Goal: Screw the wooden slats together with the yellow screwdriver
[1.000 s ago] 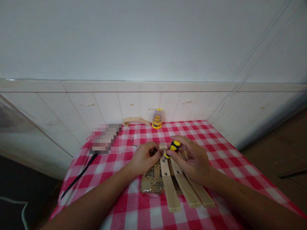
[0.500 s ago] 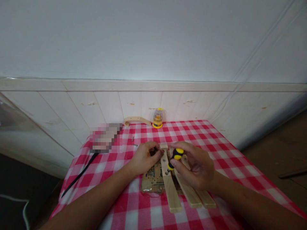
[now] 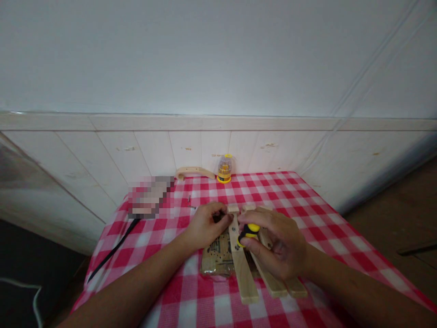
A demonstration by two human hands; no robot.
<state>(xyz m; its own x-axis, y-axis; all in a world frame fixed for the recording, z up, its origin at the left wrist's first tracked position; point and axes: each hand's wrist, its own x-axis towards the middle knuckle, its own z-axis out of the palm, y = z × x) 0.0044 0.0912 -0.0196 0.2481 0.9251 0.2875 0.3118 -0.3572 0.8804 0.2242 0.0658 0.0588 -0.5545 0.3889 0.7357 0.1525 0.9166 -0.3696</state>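
Three wooden slats [image 3: 243, 269] lie fanned on the checked counter [image 3: 307, 214], over a flat brown packet [image 3: 215, 259]. The right hand [image 3: 276, 243] is closed around a short yellow-and-black screwdriver [image 3: 248, 232]. Over the last second it has brought the tool down from near the slats' far ends to a spot lower on the leftmost slat, tip now on the wood beside a dark screw hole. The left hand [image 3: 205, 225] has stayed put, fingers curled and pressing at that slat's far end; whether it pinches anything I cannot tell. Judging by this, work has passed to the next fixing point down the slat. A yellow bit holder [image 3: 224, 169] stands at the wall
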